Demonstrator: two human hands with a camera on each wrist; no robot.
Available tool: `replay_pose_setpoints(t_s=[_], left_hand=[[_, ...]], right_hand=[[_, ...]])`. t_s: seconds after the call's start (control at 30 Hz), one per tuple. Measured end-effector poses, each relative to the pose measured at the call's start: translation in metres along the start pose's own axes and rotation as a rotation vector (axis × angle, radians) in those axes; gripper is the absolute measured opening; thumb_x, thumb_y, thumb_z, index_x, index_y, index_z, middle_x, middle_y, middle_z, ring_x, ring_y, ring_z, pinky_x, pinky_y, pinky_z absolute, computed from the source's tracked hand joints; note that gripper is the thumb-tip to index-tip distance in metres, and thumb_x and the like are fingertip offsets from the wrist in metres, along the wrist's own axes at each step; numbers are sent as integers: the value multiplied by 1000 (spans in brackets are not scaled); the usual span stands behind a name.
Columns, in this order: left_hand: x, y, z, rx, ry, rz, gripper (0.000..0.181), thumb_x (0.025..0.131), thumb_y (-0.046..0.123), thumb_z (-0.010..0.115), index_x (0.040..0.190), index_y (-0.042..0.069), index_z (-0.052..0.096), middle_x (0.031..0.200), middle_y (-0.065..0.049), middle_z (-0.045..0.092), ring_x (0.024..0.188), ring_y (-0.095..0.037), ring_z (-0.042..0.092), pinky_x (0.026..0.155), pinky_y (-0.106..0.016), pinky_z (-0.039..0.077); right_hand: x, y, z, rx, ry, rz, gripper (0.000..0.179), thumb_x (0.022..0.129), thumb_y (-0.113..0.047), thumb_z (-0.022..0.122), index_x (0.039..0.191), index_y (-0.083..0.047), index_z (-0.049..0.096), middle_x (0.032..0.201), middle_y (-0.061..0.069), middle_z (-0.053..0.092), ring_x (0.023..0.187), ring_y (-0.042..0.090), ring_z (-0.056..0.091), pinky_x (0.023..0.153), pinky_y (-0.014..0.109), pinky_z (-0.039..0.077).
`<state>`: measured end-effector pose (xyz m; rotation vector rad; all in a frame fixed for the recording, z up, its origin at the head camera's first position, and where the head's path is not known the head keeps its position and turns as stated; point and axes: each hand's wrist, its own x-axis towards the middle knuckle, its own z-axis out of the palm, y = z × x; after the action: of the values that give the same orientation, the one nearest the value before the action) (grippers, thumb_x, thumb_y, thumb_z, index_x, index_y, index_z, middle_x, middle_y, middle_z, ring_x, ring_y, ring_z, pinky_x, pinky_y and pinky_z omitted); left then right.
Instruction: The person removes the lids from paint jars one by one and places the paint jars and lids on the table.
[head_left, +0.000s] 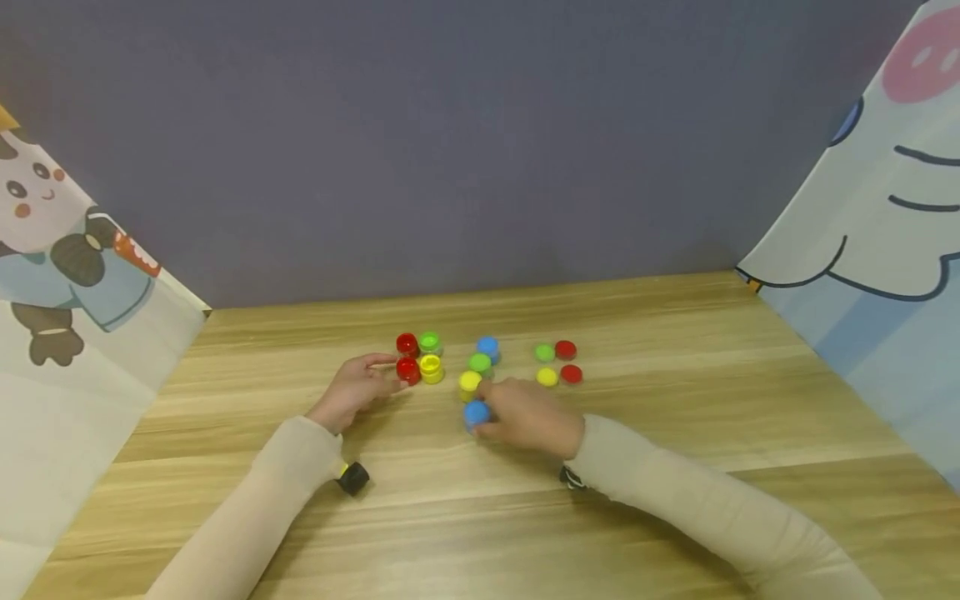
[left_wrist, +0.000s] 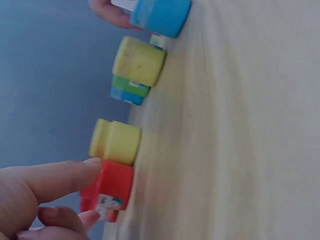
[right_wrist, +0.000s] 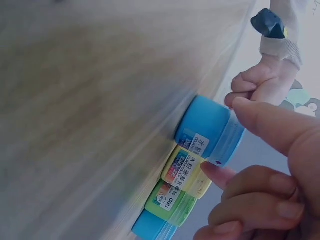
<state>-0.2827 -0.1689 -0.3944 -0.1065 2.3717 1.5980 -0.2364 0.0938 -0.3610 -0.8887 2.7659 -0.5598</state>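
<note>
My right hand (head_left: 531, 417) pinches a blue paint jar (head_left: 476, 414) between thumb and fingers, the jar standing at the near end of a row. Behind it in that row come a yellow jar (head_left: 469, 384), a green jar (head_left: 480, 363) and another blue jar (head_left: 487, 348), all lidded. On the left, my left hand (head_left: 356, 387) touches the near red jar (head_left: 408, 371), thumb extended along its front in the left wrist view. Beside it stands a lidless yellow jar (head_left: 431, 368); another red jar (head_left: 407, 345) and a green jar (head_left: 430, 342) sit behind.
Loose lids lie flat on the right: a green lid (head_left: 544, 352), a yellow lid (head_left: 547, 377) and two red ones, the far red lid (head_left: 566, 350) and the near red lid (head_left: 572, 373). A grey wall panel (head_left: 480, 150) bounds the wooden table (head_left: 450, 525) at the back.
</note>
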Motion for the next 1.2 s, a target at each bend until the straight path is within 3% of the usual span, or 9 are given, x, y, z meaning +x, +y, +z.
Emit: replay_pose_setpoints(t_s=[0.1,0.27,0.43,0.6,0.83,1.03,1.2], left_hand=[[-9,0,-1,-17,30,13,64,80,11,72,136,4,43,65,4,40,49,-7,31,45,-20,29],[-25,2,10,-76,37,10,72,81,8,71,142,4,32,65,3,38,51,-8,33,46,-20,30],[-38,10,29,-86,-8,45,67,79,5,71,137,5,39,67,2,38,54,-10,34,49,-21,31],[-50,14,51,-69,-133,92,57,78,2,70,131,2,47,67,1,40,61,-12,38,55,-23,35],[-64,11,81,-121,-363,119,65,74,-1,72,133,-4,43,60,5,42,52,-8,35,49,-18,31],[-70,7,98,-175,-448,112,62,71,-5,73,128,-5,49,58,6,41,48,-4,32,45,-15,26],[-72,8,104,-206,-480,94,55,70,-11,71,121,-7,53,58,6,42,50,-4,33,47,-15,27]], right_hand=[[0,0,-2,2,-3,2,29,83,-29,72,101,-9,63,79,-3,63,60,7,52,56,21,45],[1,-1,-4,-9,-3,6,27,82,-30,73,96,-9,63,71,-6,57,57,8,49,53,21,44],[2,-3,-4,-16,-3,26,25,82,-30,73,91,-9,62,67,-6,54,56,8,48,52,22,43],[-3,-4,-6,5,-8,29,22,82,-27,73,88,-11,61,67,-5,54,57,9,47,53,23,43],[-21,-2,-4,-27,-10,-68,20,81,-26,74,87,-13,61,65,-9,49,55,5,43,52,20,39],[-39,-4,-1,-18,-21,-154,17,80,-21,72,90,-13,61,63,-10,46,54,2,39,49,18,36],[-47,-7,-2,-26,-51,-177,20,78,-20,73,80,-14,55,60,-10,41,51,1,35,46,17,31]])
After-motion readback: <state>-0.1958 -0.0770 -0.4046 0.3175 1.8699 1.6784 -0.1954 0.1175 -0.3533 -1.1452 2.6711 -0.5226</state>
